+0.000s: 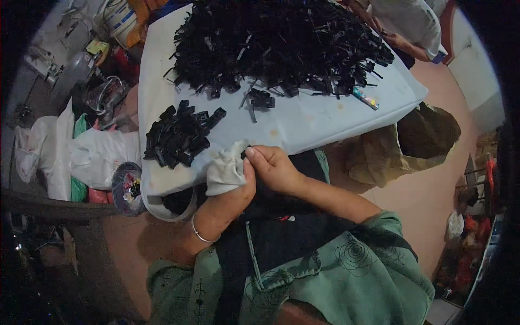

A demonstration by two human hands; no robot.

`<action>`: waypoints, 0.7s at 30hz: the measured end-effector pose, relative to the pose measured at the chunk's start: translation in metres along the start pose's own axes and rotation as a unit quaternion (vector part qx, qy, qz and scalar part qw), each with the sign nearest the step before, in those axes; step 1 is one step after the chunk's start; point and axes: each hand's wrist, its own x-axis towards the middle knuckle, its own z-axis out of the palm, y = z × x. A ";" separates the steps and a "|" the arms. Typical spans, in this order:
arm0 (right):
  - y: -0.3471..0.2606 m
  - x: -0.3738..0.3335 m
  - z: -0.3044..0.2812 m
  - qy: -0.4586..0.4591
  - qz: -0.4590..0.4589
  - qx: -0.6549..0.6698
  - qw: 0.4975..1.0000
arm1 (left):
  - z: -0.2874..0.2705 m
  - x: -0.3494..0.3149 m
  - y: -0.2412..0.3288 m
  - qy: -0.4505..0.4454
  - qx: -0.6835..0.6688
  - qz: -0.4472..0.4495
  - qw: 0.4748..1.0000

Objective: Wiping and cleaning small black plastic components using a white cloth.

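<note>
Over the near edge of the white-covered table (303,127), both my hands meet. My left hand (247,185) is closed, with a bunched white cloth (225,173) covering its fingers. A small black plastic part (245,154) peeks out at the cloth's edge. My right hand (279,172) pinches there with thumb and finger; most of the part is hidden. Just beyond the cloth lies a small heap of black plastic parts (179,135). A much larger pile of similar black parts (271,46) covers the far side, and a few loose ones (260,101) lie in front of it.
A colourful small stick-shaped item (366,98) lies near the big pile. An open brown sack (379,157) stands right of the table. White plastic bags (105,157) and a round container (128,188) are at left. Another person (411,30) is at the far right corner.
</note>
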 end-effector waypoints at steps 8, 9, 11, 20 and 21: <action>-0.017 0.007 -0.020 -0.037 -0.031 -0.151 0.987 | -0.014 0.017 -0.019 -0.052 -0.471 -0.284 0.833; -0.016 0.008 -0.022 -0.034 -0.085 -0.224 0.970 | -0.016 0.018 -0.023 -0.075 -0.500 -0.274 0.818; -0.022 0.010 -0.030 -0.073 -0.117 -0.273 0.952 | -0.010 0.014 -0.027 -0.049 -0.521 -0.285 0.803; -0.037 0.012 -0.034 -0.084 -0.027 -0.097 0.991 | -0.023 0.018 -0.017 -0.146 -0.425 -0.219 0.866; -0.036 0.012 -0.033 -0.097 0.020 -0.071 0.993 | -0.025 0.021 -0.013 -0.161 -0.470 -0.234 0.836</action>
